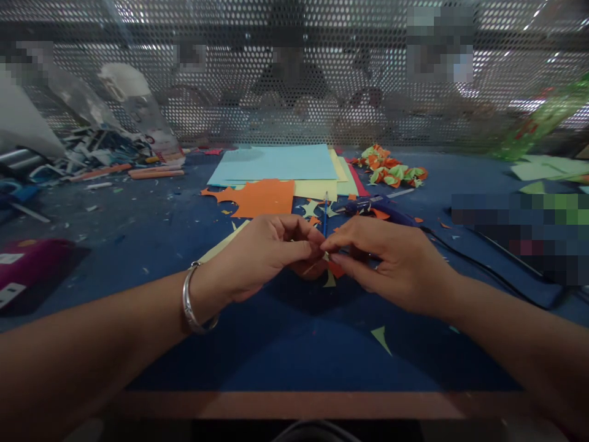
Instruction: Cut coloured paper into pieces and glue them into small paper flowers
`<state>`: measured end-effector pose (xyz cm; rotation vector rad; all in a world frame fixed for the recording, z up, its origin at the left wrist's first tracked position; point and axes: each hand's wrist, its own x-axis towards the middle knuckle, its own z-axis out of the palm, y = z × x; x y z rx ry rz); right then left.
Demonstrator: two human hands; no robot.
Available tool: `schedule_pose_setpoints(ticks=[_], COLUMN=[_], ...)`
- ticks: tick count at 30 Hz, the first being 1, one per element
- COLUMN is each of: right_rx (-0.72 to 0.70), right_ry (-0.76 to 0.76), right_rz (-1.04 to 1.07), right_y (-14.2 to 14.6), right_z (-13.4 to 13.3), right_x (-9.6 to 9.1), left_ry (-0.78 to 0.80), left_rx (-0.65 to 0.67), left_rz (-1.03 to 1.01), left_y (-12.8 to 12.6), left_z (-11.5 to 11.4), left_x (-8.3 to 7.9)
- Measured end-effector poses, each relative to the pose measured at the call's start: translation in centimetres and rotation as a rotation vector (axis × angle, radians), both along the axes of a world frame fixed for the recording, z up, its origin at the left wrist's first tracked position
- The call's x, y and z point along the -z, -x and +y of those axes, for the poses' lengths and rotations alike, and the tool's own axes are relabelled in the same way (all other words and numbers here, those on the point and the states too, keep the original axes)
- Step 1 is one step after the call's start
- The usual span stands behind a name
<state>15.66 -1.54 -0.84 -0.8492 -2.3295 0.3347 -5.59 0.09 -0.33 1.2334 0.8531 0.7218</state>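
Note:
My left hand, with a silver bangle on the wrist, pinches a small piece of paper over the middle of the table. Closed at the fingertips, my right hand meets it there and grips the same piece. Fingers cover most of that piece, so its shape is unclear. Just beyond the fingertips lies a blue pen. A dark blue glue gun rests past my right hand. Behind my left hand is a cut orange paper sheet.
Blue sheets top a paper stack at the back. Crumpled orange and green paper pieces sit right of it. A bottle stands back left, a purple case at left. A black cable crosses the right; a perforated metal screen bounds the table.

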Motion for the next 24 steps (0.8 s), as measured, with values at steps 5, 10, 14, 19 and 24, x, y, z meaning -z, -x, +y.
schedule_pose_setpoints(ticks=[5,10,14,19,24], right_rx=[-0.029,-0.019,-0.003,0.053,0.122], right_ry=[-0.052,-0.041,-0.013,0.072,0.175], right_rz=[-0.043,-0.101,-0.110,0.021,0.116], right_y=[-0.26,-0.41,-0.29,0.12,0.37], right_z=[0.06,0.14,0.02,-0.32,-0.45], right_x=[0.21,0.35,0.15,-0.34,-0.51], left_ry=[0.033,0.013,-0.008,-0.086,-0.112], left_rx=[-0.020,0.034,0.044,-0.010,-0.044], left_rz=[0.050,0.119,0.137,0.071,-0.020], left_y=[-0.05,0.07,0.08,0.18,0.41], left_z=[0.04,0.18,0.14,0.24,0.34], left_x=[-0.03,-0.05,-0.22,0.00,0.25])
